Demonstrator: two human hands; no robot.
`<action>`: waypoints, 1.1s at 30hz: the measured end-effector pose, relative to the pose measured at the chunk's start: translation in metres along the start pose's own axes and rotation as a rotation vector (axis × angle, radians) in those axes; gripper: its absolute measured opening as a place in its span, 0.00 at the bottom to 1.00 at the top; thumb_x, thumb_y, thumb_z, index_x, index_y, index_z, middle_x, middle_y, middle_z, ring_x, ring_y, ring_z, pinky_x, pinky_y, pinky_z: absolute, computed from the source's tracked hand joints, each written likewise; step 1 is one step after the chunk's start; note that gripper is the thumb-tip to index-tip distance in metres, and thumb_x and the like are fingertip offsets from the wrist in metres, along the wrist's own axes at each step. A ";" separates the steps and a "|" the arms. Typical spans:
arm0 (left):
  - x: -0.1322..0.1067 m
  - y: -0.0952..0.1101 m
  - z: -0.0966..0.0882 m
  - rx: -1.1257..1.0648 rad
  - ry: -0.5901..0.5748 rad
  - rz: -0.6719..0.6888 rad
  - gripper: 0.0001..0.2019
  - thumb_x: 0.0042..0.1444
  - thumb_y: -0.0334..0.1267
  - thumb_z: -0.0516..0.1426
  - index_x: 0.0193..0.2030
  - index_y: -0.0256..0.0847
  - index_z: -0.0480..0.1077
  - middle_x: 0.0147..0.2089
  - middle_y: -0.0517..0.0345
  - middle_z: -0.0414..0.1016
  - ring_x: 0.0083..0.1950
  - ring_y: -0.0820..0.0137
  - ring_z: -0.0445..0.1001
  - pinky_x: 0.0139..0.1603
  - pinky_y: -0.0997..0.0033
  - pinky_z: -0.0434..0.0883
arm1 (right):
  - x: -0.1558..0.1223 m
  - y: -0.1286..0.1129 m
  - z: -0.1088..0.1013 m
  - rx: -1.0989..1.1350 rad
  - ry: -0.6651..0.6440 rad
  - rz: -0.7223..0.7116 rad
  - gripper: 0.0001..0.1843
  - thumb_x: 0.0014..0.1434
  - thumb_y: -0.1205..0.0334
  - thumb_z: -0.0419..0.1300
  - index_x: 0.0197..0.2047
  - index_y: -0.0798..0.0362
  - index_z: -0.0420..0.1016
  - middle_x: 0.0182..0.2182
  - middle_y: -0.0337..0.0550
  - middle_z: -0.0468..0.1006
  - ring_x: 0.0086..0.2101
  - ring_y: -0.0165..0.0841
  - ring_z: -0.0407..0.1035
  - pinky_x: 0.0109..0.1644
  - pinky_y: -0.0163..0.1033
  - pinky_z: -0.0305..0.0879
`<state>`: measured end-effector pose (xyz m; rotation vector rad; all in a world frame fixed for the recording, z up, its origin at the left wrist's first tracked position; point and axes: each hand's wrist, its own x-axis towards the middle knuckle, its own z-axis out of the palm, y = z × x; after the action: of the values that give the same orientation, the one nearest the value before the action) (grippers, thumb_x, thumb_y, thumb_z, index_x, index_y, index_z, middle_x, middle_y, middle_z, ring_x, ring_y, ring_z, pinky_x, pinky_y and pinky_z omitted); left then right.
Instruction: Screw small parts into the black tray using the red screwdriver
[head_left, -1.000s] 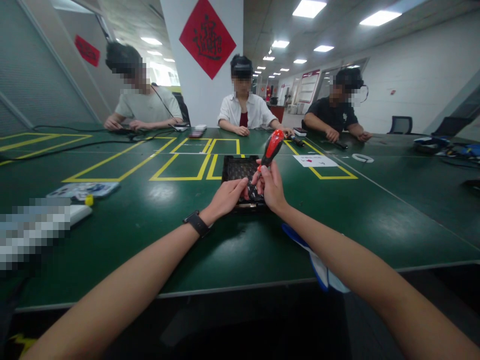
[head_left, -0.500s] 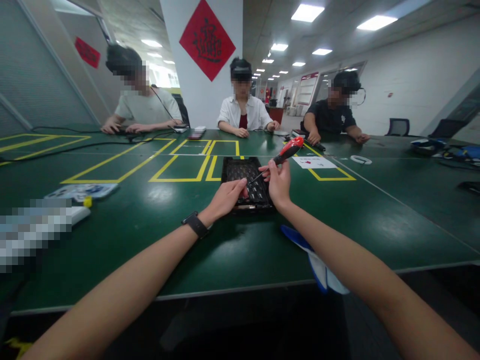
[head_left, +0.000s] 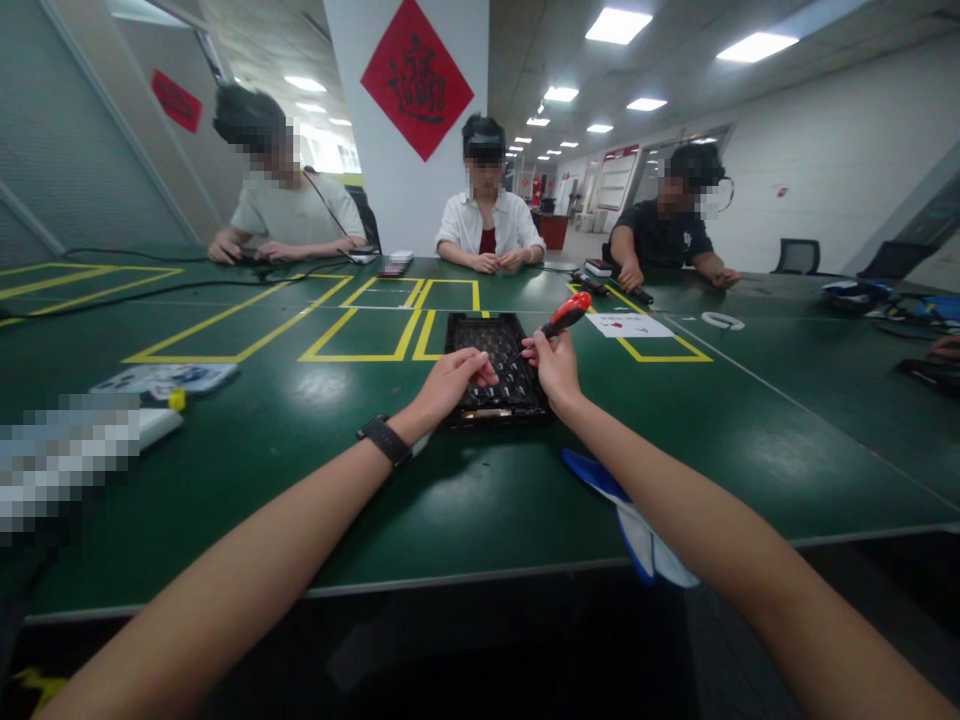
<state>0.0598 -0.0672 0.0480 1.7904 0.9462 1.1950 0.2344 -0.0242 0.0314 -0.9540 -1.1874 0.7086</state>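
In my right hand is a screwdriver with a red and black handle. I grip it low on the handle, and its thin dark shaft slants down to the left over a black tray. This tray lies on the green table and carries rows of small shiny pieces, too small to name. My left hand, with a dark watch at the wrist, reaches over the tray's left side. Its fingers are curled close together; whether a small piece is between them is hidden. The shaft's tip is hard to make out.
Blue and white gloves lie by the table's front edge under my right forearm. A printed sheet lies beyond the tray. Yellow tape marks rectangles. Flat boxes lie at left. Three people sit across the table.
My left fingers have drawn back left, away from the screwdriver's tip. The screwdriver's handle has shifted left and lower in my right hand. The person opposite has brought both hands together.
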 end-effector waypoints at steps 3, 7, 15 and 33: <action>0.001 -0.004 0.001 -0.032 0.038 -0.009 0.13 0.55 0.45 0.51 0.32 0.36 0.68 0.30 0.54 0.74 0.32 0.72 0.71 0.38 0.71 0.68 | 0.000 -0.004 0.000 0.055 0.067 0.008 0.14 0.57 0.51 0.53 0.41 0.51 0.61 0.28 0.37 0.75 0.24 0.24 0.68 0.27 0.29 0.64; 0.002 -0.011 0.002 0.051 0.077 -0.002 0.08 0.53 0.39 0.53 0.35 0.36 0.68 0.30 0.57 0.73 0.31 0.73 0.70 0.36 0.72 0.67 | -0.001 -0.013 0.001 0.126 0.140 -0.010 0.14 0.58 0.49 0.51 0.39 0.51 0.59 0.26 0.35 0.73 0.21 0.23 0.66 0.23 0.28 0.61; 0.000 -0.014 0.003 0.247 0.073 0.048 0.13 0.47 0.37 0.59 0.40 0.36 0.68 0.35 0.56 0.72 0.33 0.73 0.69 0.35 0.72 0.67 | -0.007 -0.025 0.005 0.272 0.133 -0.054 0.14 0.59 0.47 0.49 0.39 0.50 0.58 0.25 0.34 0.71 0.19 0.22 0.63 0.22 0.28 0.59; 0.000 -0.014 0.003 0.325 0.028 0.029 0.11 0.52 0.43 0.57 0.36 0.36 0.70 0.31 0.57 0.73 0.30 0.73 0.69 0.32 0.73 0.65 | -0.023 -0.035 0.012 0.326 0.012 -0.095 0.14 0.60 0.47 0.48 0.41 0.50 0.58 0.25 0.34 0.70 0.19 0.22 0.62 0.23 0.29 0.60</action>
<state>0.0600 -0.0614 0.0349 2.0505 1.1884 1.1355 0.2158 -0.0572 0.0537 -0.6248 -1.0598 0.7905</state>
